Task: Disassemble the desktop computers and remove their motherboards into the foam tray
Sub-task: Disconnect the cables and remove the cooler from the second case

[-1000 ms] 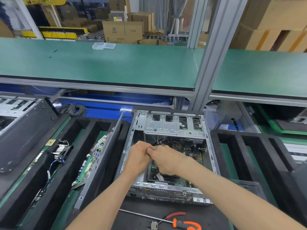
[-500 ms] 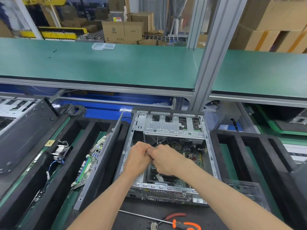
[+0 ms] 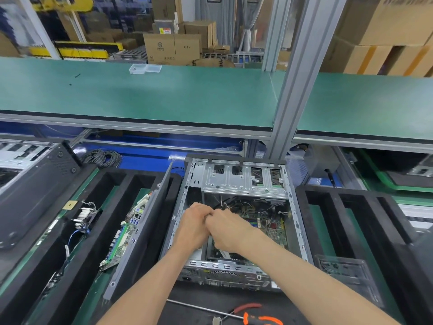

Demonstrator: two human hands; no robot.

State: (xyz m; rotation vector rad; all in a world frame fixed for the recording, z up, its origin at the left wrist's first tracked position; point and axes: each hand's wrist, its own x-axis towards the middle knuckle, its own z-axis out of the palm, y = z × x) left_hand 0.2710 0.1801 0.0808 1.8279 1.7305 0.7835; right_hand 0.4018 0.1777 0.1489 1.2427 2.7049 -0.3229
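- Your left hand (image 3: 193, 227) and right hand (image 3: 228, 231) are pressed together, knuckles touching, over the open computer case (image 3: 236, 184); both have curled fingers pinching something small among the wires (image 3: 230, 204), though what exactly sits in the grip can't be made out.
- The motherboard (image 3: 264, 222) is inside the case, just past and to the right of your right hand, with loose wires running across it.
- A metal drive cage (image 3: 243, 178) spans the case beyond your hands and covers the far part of the interior.
- Left of your left hand, a grey side panel (image 3: 145, 231) leans between the case and the foam tray (image 3: 112, 181); another board (image 3: 124, 233) stands on edge in the tray slot beside it.
- Further left, a small part with blue wires (image 3: 82, 219) lies in another slot.
- Right of your right arm sits a second black foam tray (image 3: 332, 195), with a clear plastic box (image 3: 342, 268) at its near corner.
- Near your forearms, a screwdriver (image 3: 201, 308) and orange-handled pliers (image 3: 257, 319) lie on the mat.
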